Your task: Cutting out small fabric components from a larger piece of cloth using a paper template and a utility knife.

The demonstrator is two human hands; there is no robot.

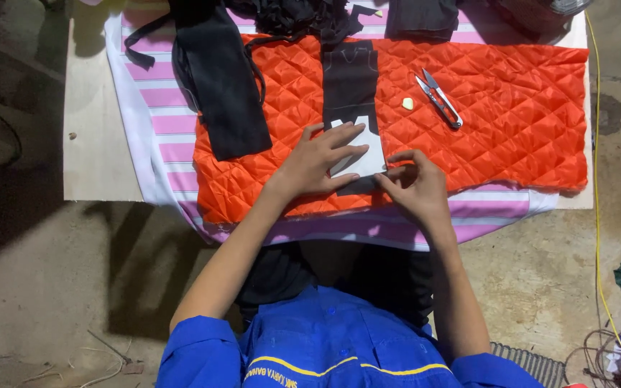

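1. Pressing down on a white paper pattern [361, 154], the left hand [318, 162] is laid flat with fingers spread; the paper sits at the near end of a black fabric strip [351, 79], on an orange quilted cloth [504, 100].
2. The right hand [415, 188] is curled at the paper's lower right corner, fingertips drawn together as if pinching its edge; whether paper or cloth is gripped cannot be told.
3. Thread snips [440, 99] and a small pale lump, perhaps chalk [407, 103], are seen lying on the quilted cloth, well apart from both hands.
4. More black fabric [224, 79] is draped over the cloth's far left corner, above a pink-and-white striped sheet [156, 108] spread on a wooden board [95, 144].
5. A slip is judged the likeliest fault: the glossy quilting could let paper and strip slide out of line if the flat hand's pressure eased.
6. No packages or signs are visible; a dark marking on the paper's top edge is partly hidden.
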